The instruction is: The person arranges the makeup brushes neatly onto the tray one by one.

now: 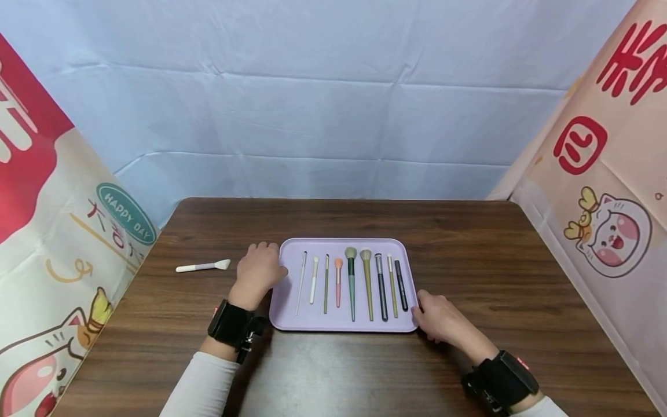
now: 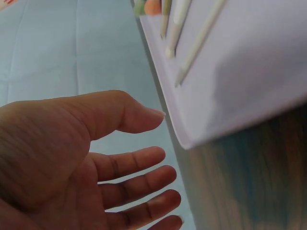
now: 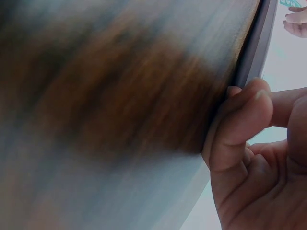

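A lilac tray [image 1: 333, 325] lies on the wooden table, with several makeup brushes set side by side across it. Among them are a peach-tipped pink brush [image 1: 338, 284], a large green brush [image 1: 351, 289] and a black brush [image 1: 400, 285]. At the tray's left side is my left hand [image 1: 259, 267], fingers loosely extended and apart; the left wrist view has its thumb just off the rim. My right hand [image 1: 443, 317] holds the tray's near right corner, its fingers curled at the edge in the right wrist view.
Left of the tray, a white-handled brush [image 1: 203, 266] lies on the brown table [image 1: 448, 243]. A pale blue cloth [image 1: 312, 116] hangs behind the table, and printed sheets with cartoon cats flank it on both sides.
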{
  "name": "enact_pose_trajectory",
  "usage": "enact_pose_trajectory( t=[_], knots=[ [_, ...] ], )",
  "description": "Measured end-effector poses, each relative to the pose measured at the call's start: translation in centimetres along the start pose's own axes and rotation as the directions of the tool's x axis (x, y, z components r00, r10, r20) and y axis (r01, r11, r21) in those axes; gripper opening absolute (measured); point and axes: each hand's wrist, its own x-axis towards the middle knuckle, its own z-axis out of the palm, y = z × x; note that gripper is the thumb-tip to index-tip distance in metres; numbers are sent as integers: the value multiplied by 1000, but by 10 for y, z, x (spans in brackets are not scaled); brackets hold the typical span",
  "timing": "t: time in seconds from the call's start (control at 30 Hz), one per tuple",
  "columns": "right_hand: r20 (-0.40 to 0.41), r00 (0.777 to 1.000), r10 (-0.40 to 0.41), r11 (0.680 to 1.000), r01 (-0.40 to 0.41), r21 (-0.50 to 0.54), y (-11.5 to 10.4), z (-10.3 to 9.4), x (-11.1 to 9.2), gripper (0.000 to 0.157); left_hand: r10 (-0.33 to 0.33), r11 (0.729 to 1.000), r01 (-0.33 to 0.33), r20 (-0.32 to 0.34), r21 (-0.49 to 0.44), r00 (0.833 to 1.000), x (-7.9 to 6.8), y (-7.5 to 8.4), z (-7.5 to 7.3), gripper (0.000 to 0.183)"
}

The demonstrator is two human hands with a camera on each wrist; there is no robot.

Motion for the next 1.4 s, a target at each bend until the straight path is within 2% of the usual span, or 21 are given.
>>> enact_pose_trajectory(
  t=[0.47, 0.83, 1.03, 1.4],
  knots=[
    [1, 1000, -6, 1000, 6, -8, 0, -2, 0, 11, -15, 999, 14, 21, 36, 1000, -6, -44, -16, 49],
    [3, 1000, -8, 1000, 8, -7, 0, -2, 0, 11, -48, 997, 46, 29, 55, 998, -9, -68, -29, 58],
    [-4, 1000, -24, 1000, 23, -15, 0, -2, 0, 12, -42, 998, 40, 39, 52, 998, -13, -86, -31, 57],
    [5, 1000, 6, 1000, -6, -4, 0, 0, 0, 11, -69, 997, 67, 60, 34, 996, -17, -117, -31, 62]
  ],
)
